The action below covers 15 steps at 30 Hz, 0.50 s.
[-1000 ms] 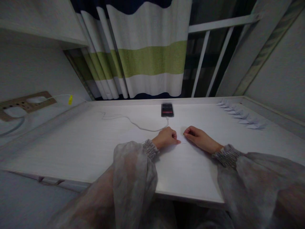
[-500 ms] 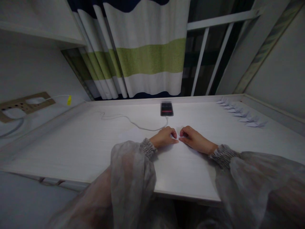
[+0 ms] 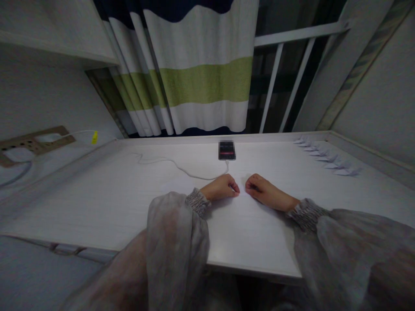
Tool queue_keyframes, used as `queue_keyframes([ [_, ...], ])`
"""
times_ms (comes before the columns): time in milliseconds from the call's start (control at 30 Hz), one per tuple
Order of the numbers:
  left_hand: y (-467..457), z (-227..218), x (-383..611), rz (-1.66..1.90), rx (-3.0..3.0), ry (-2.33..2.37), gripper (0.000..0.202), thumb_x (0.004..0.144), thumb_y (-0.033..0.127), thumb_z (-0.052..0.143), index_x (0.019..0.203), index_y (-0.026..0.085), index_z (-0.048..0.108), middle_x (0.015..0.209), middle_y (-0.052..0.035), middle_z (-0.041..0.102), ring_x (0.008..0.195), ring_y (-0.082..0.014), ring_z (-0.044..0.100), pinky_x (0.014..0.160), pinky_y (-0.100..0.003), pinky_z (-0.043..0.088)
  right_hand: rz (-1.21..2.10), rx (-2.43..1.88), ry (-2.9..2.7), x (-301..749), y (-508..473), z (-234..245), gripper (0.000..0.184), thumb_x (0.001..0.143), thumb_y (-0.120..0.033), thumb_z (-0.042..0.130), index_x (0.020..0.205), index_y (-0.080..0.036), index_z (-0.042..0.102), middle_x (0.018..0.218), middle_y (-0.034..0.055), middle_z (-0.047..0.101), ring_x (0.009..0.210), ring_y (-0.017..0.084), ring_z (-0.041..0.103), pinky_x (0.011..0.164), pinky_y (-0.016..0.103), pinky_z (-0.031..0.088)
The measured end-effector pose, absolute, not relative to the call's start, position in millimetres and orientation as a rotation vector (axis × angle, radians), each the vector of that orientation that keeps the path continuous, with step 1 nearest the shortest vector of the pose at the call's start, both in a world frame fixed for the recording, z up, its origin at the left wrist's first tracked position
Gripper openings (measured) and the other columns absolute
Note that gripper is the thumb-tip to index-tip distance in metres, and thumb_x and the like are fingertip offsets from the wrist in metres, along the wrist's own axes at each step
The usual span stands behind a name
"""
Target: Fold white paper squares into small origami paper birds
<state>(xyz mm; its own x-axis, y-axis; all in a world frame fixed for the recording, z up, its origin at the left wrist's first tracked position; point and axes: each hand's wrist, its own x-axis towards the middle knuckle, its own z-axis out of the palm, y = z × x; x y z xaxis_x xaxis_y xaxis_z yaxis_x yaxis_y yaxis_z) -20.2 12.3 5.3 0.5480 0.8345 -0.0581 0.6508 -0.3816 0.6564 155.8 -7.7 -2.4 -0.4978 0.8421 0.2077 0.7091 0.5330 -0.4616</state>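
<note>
My left hand (image 3: 223, 186) is closed in a pinch above the white desk, thumb and fingertips pressed together. Facing it across a small gap, my right hand (image 3: 262, 190) is pinched in the same way. Between the fingertips shows a small bit of white paper (image 3: 242, 190), which barely stands out against the desk. Its shape and folds cannot be made out, and the fingers cover most of it. Both wrists carry the elastic cuffs of sheer grey sleeves.
Several folded white paper cranes (image 3: 330, 159) stand in a row at the right of the desk (image 3: 129, 207). A dark, pixelated device (image 3: 227, 150) lies at the back with a white cable (image 3: 191, 175) running left. A power strip (image 3: 37, 140) is on the left wall; a curtain (image 3: 204, 82) hangs behind.
My hands have drawn slightly apart, the left going a little leftward. The fingers of both have closed more tightly. The view has tilted up very slightly.
</note>
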Motion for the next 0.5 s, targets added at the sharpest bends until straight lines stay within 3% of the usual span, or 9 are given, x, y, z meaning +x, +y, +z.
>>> queue_keyframes([
  [200,13.1,4.7,-20.3,0.369,2.087,1.222,0.017,0.059,0.016,0.059,0.073,0.011,0.067,0.062,-0.0002,0.059,0.058,-0.0094,0.048,0.053,-0.02,0.036,0.391,-1.426,-2.376,146.2,-8.8,-1.1,0.02,0.072,-0.037,0.055,0.072,-0.017,0.054,0.082,0.0058,0.049,0.077,0.018,0.048,0.069,0.031,0.038],
  [400,12.3,4.7,-22.1,0.381,2.089,1.208,0.019,0.06,0.019,0.059,0.075,0.011,0.066,0.064,-0.0008,0.059,0.059,-0.0095,0.048,0.053,-0.02,0.036,0.543,-1.473,-2.337,145.5,-6.7,6.4,0.007,0.066,-0.022,0.059,0.07,-0.018,0.055,0.079,0.0033,0.05,0.074,0.015,0.048,0.068,0.028,0.038],
  [500,10.6,6.6,-21.8,0.389,2.097,1.198,0.018,0.06,0.018,0.059,0.075,0.011,0.066,0.066,-0.0011,0.059,0.061,-0.0097,0.049,0.055,-0.019,0.037,0.673,-1.4,-2.307,151.7,-4.7,8.4,0.009,0.062,-0.012,0.056,0.07,-0.016,0.053,0.075,0.0014,0.049,0.071,0.014,0.047,0.067,0.026,0.039],
])
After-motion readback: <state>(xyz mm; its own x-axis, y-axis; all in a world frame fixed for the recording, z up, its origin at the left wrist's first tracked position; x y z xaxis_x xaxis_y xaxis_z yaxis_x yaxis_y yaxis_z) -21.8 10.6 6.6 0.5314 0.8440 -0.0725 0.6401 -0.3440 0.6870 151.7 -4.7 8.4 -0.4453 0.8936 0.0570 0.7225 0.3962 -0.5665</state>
